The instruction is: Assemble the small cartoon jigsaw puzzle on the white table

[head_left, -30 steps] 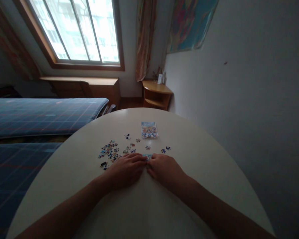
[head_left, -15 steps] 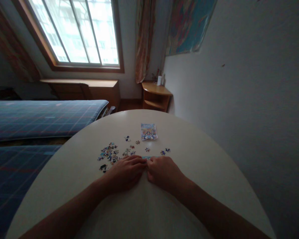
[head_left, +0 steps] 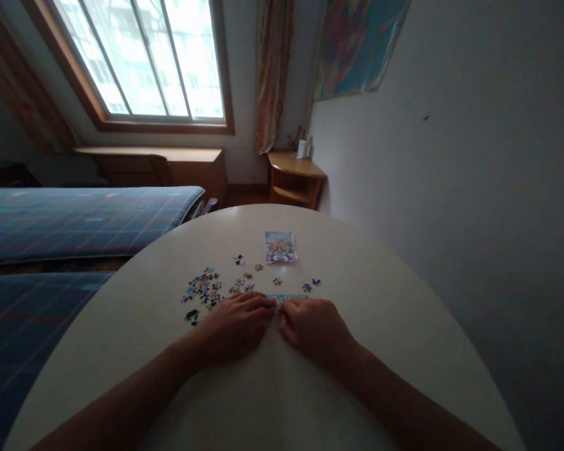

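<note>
A partly joined jigsaw puzzle (head_left: pixel 287 298) with a light blue top edge lies on the table, mostly covered by my hands. My left hand (head_left: pixel 239 324) rests palm down on its left part, fingers close together and bent over it. My right hand (head_left: pixel 313 328) is curled at its right part, with thumb and fingertips pressed at the puzzle near the left fingertips. Whether a single piece sits under the fingers is hidden. Left of my left hand lies a pile of loose jigsaw pieces (head_left: pixel 202 289). Beyond the puzzle is a small printed picture sheet (head_left: pixel 281 247).
The round white table (head_left: pixel 395 326) carries everything. A few single pieces (head_left: pixel 311 284) lie just past my right hand, and one piece (head_left: pixel 277 281) lies below the sheet. A plaid-covered bed (head_left: pixel 84 219) stands at the left, a wall (head_left: pixel 474 188) at the right.
My right hand has shifted slightly right and its fingers have loosened a little, uncovering more of the puzzle's blue top edge. My left hand stays nearly in place.
</note>
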{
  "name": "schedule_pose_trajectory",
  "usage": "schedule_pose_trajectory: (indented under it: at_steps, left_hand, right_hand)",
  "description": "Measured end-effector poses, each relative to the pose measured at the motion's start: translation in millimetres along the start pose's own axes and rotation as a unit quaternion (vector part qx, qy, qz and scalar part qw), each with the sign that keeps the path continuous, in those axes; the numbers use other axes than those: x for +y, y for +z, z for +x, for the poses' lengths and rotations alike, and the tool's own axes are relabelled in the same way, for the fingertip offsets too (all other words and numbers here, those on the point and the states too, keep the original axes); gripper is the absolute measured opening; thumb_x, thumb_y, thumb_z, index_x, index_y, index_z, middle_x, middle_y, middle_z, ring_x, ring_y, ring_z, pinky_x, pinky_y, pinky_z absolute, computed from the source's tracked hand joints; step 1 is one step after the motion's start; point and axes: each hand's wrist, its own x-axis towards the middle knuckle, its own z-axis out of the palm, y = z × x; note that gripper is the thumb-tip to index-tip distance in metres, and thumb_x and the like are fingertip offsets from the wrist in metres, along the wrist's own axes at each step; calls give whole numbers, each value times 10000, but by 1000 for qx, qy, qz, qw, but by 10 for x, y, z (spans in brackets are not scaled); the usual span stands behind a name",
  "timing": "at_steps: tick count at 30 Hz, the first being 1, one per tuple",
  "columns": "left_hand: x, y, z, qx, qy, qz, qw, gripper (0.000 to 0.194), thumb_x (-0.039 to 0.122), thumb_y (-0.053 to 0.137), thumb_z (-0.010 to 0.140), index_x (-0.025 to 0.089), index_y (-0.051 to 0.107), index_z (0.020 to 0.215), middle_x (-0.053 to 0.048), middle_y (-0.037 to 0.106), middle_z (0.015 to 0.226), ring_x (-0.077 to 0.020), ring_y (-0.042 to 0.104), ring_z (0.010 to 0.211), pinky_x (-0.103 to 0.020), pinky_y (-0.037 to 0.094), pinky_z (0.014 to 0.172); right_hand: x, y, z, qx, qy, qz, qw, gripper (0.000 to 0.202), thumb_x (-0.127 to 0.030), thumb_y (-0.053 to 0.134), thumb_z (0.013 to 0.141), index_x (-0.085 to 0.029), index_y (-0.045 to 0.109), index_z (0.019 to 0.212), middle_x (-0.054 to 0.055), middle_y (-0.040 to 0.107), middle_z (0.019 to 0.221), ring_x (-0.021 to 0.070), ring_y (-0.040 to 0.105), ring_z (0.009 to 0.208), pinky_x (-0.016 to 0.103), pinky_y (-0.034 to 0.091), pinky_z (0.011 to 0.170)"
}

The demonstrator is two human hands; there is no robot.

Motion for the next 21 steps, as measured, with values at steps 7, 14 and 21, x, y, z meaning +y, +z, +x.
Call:
schedule_pose_trajectory:
  at_steps: [7,14,21]
  left_hand:
    - [-5,-7,-9,-10,1,3,1000,399,118,525,858,217,575,1242,-62,630,1298,-245,562,1215,-441,477,1036]
    - [-4,-1,6,-11,7,19,1000,329,135,510,887,195,583,1202,-70,633,1293,-244,563,1208,-435,479,1027]
    - [-12,11,-18,-11,4,21,1000,345,134,513,888,207,580,1218,-61,626,1308,-239,551,1222,-429,466,1039]
  right_hand:
    - [32,147,-1,58,20,-3,998,167,-188,511,916,-168,652,828,40,728,733,156,660,609,265,311,518]
    - [126,175,-45,147,-66,-46,986,137,-136,564,876,-162,620,754,29,689,661,144,621,579,259,295,518]
    - [67,117,-107,93,-84,-11,992,159,-166,578,868,-187,638,722,19,693,701,145,612,620,259,357,560]
